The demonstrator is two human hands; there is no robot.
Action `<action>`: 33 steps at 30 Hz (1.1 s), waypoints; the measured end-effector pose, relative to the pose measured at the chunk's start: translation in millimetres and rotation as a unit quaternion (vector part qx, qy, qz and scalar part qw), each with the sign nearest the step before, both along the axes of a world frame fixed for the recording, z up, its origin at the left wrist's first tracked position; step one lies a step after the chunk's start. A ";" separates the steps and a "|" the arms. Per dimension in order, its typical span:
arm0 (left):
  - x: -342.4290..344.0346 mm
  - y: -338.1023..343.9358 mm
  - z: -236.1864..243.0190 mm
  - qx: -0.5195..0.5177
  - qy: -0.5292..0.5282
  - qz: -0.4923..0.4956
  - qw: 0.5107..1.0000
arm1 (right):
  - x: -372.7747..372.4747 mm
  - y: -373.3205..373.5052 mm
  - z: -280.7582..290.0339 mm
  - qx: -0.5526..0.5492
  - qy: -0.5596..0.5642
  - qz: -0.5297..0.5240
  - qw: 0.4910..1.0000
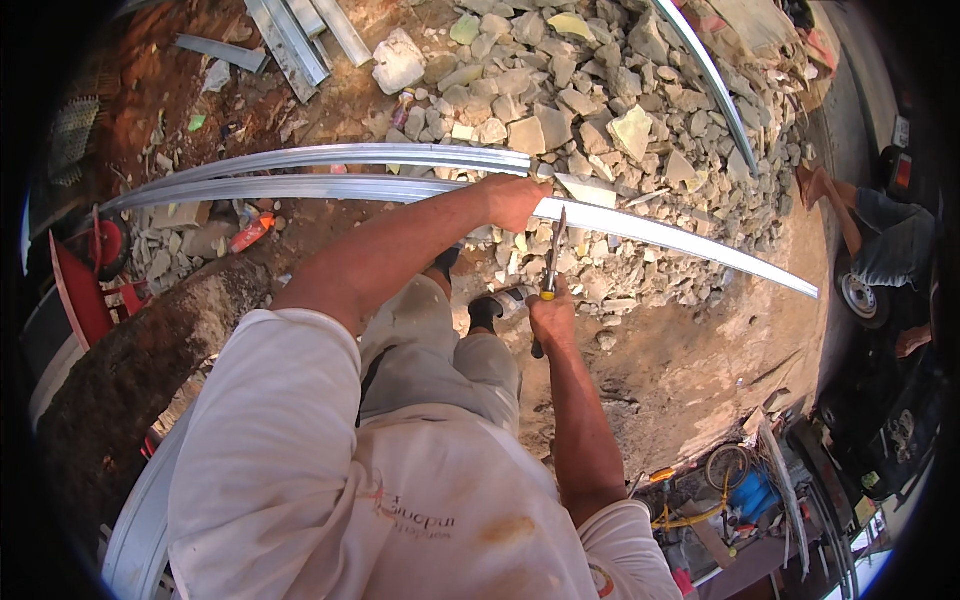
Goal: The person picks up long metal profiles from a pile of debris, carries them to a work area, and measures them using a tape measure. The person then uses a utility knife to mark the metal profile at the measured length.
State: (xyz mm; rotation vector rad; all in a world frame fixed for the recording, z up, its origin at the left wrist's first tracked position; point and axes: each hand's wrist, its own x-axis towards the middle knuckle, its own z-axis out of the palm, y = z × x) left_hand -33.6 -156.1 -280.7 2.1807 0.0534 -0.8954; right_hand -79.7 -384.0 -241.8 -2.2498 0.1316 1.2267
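Observation:
My left hand (515, 200) is closed around a long, shiny metal channel (650, 230), which runs from the far left to the right across the view. In my right hand (552, 318) is a pair of tin snips (551, 272) with yellow and black handles. Their blades point away from me and meet the near edge of the channel, just right of my left hand. A second metal channel (400, 155) lies roughly parallel behind the first and ends close to my left hand. Whether the blades have cut into the metal is too small to tell.
Broken rubble (590, 110) covers the ground ahead, with another metal strip (715, 80) over it. Cut metal profiles (290, 45) lie at the far left. A red wheelbarrow (80, 290) stands left. At right, another person's leg (840, 205) shows near a vehicle wheel (862, 295).

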 end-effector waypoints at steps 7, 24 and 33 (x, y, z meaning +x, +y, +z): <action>-0.9 -0.5 -1.7 -0.005 0.003 -0.002 1.000 | -0.5 13.3 19.5 -0.022 -0.005 -0.017 1.000; -7.5 -10.0 15.6 0.131 -0.071 0.031 0.988 | 0.1 3.1 55.5 0.074 0.130 -0.116 0.982; 30.1 36.8 -4.8 0.029 -0.030 -0.013 0.999 | -52.0 -37.5 83.7 0.069 0.138 -0.036 0.987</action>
